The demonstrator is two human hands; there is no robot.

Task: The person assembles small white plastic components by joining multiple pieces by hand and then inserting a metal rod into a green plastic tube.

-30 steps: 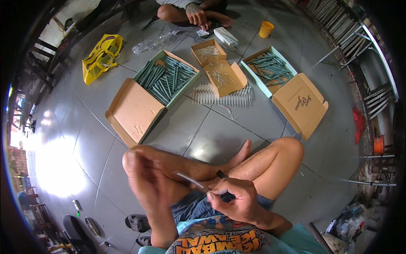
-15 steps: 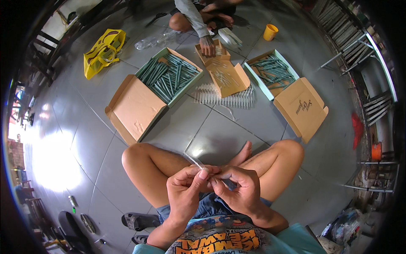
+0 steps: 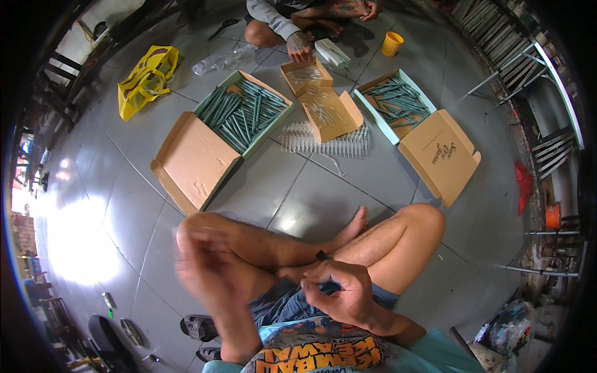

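Note:
My left hand point(image 3: 210, 267) is smeared by motion over my left knee, so its fingers and anything in them cannot be made out. In front of my lap, my right hand point(image 3: 344, 287) is curled closed, thumb against the fingers. A small dark object point(image 3: 322, 255) pokes out above its index finger; the rest is hidden by the hand. Beyond my legs, an open box point(image 3: 266, 133) at the left is full of slim dark green sticks point(image 3: 239, 112). Another open box point(image 3: 378, 124) at the right holds fewer of them.
Between the boxes, a small cardboard box point(image 3: 333, 129) holding thin clear pieces rests by a row of clear plastic pieces point(image 3: 298, 142). Across from me, a person's hand point(image 3: 300, 47) reaches into it. A yellow bag point(image 3: 146, 81) and a yellow cup point(image 3: 392, 44) stand farther off.
My hands have parted: the left has swung left to my knee, and the right has stayed by my lap. The thin pale strand between them is no longer visible.

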